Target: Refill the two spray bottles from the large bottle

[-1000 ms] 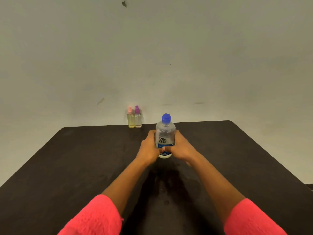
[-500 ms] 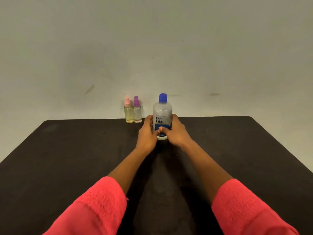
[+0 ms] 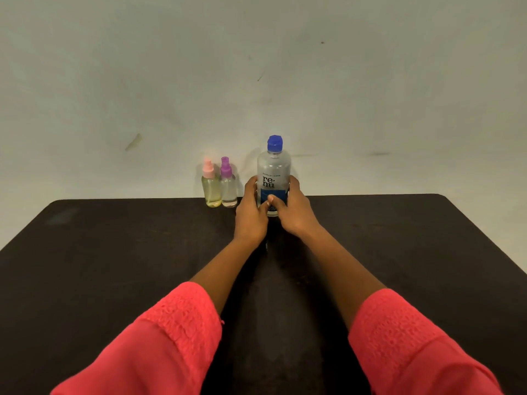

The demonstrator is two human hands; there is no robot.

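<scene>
A large clear bottle (image 3: pixel 273 172) with a blue cap and a blue-and-white label stands upright near the far edge of the dark table (image 3: pixel 114 252). My left hand (image 3: pixel 251 215) and my right hand (image 3: pixel 295 212) both grip its lower half from either side, my right thumb across the label. Just to its left stand two small spray bottles side by side: one with a pink top (image 3: pixel 210 186) holding yellowish liquid, and one with a purple top (image 3: pixel 228 185) holding clear liquid. All caps are on.
A plain pale wall (image 3: pixel 370 95) rises directly behind the table's far edge. The table's rounded far corners lie at the left and right. My pink sleeves (image 3: pixel 159 343) fill the near foreground.
Both hands have slid the large bottle away from me, toward the far edge and closer to the two spray bottles. The grip has stayed the same.
</scene>
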